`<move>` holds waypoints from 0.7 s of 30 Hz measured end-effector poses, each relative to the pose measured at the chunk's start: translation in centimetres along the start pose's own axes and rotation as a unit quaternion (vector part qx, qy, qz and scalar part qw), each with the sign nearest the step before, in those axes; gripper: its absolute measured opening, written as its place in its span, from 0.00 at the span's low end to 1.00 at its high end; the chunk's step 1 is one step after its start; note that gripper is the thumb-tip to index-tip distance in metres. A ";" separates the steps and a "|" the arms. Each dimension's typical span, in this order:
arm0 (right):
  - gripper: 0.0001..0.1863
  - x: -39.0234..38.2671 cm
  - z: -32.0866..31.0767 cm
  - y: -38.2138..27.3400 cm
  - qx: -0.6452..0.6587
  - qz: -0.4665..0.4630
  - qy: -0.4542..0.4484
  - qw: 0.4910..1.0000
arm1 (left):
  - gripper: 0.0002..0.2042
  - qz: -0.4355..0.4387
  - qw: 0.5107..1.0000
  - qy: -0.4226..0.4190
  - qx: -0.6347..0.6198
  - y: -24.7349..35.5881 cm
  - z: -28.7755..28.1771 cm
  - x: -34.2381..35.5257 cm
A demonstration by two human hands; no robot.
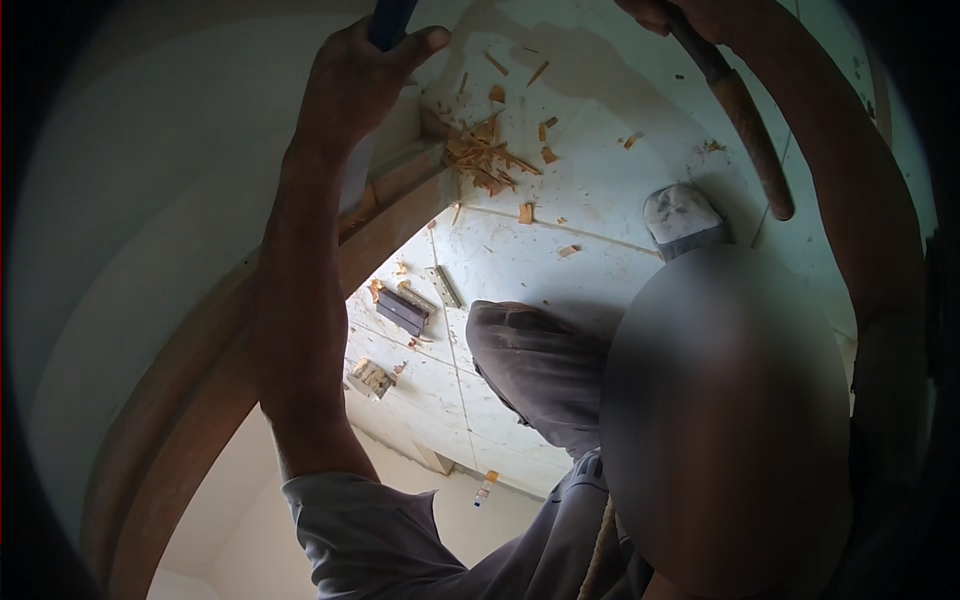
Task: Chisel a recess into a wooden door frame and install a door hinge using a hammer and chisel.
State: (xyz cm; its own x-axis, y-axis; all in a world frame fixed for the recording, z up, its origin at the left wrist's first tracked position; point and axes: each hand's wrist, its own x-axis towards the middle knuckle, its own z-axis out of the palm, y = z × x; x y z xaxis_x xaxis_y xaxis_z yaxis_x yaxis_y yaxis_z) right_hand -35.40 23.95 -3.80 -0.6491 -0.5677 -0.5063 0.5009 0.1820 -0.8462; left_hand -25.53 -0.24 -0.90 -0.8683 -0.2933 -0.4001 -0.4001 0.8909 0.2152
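Observation:
My left hand (pixel 362 85) is raised at the top of the view and closed around a blue tool handle (pixel 390 18), held against a brown wooden frame (pixel 200 400) that curves down the left side. At the top right, my right hand (pixel 690 14) grips a long brown wooden handle (pixel 752 135) that slants down to the right; its head is out of view. A heap of wood chips (pixel 487 155) lies on the pale tiled floor (pixel 590 190) just below my left hand.
On the floor lie a dark metal hinge-like piece (pixel 402 310), a small box (pixel 370 378) and a small bottle (pixel 483 490). My bent knee (pixel 535 360) and a light shoe (pixel 680 215) are below. A pale wall (pixel 130 200) fills the left.

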 end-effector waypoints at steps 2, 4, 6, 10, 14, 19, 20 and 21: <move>0.19 0.5 -0.6 0.1 0.055 0.026 0.050 0.997 | 0.28 0.005 1.000 0.009 0.017 0.4 0.1 -0.1; 0.20 0.4 0.3 -0.2 0.046 0.036 0.044 0.997 | 0.29 0.032 0.999 0.003 -0.029 0.6 -0.4 0.1; 0.21 -0.1 1.3 1.1 -0.016 -0.057 -0.069 0.996 | 0.29 0.003 1.000 -0.006 -0.015 -0.4 -0.9 -0.7; 0.21 1.4 -0.2 0.8 0.017 -0.001 0.019 1.000 | 0.28 0.041 0.999 -0.019 -0.003 0.5 -0.3 -0.2; 0.20 0.7 1.2 0.5 0.044 -0.013 0.005 0.999 | 0.27 0.021 1.000 -0.002 -0.018 0.3 -0.1 0.0; 0.18 0.7 0.6 0.7 0.085 -0.002 0.024 0.996 | 0.27 0.063 0.997 0.010 -0.042 0.4 0.4 0.0; 0.18 1.0 0.1 1.3 0.130 -0.021 0.066 0.989 | 0.27 0.064 0.997 0.007 -0.043 0.7 0.7 0.0; 0.18 0.7 0.7 0.8 0.130 -0.020 0.069 0.989 | 0.27 0.056 0.997 0.001 -0.046 1.0 1.0 0.2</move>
State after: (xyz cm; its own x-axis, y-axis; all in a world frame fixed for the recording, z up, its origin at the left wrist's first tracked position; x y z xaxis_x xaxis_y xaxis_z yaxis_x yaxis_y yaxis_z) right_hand -35.09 23.16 -4.69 -0.7341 -0.4529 -0.5059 0.5918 -0.0616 -0.8037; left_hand -25.81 0.92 -1.69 -0.9095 -0.1950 -0.3672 -0.3262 0.8822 0.3395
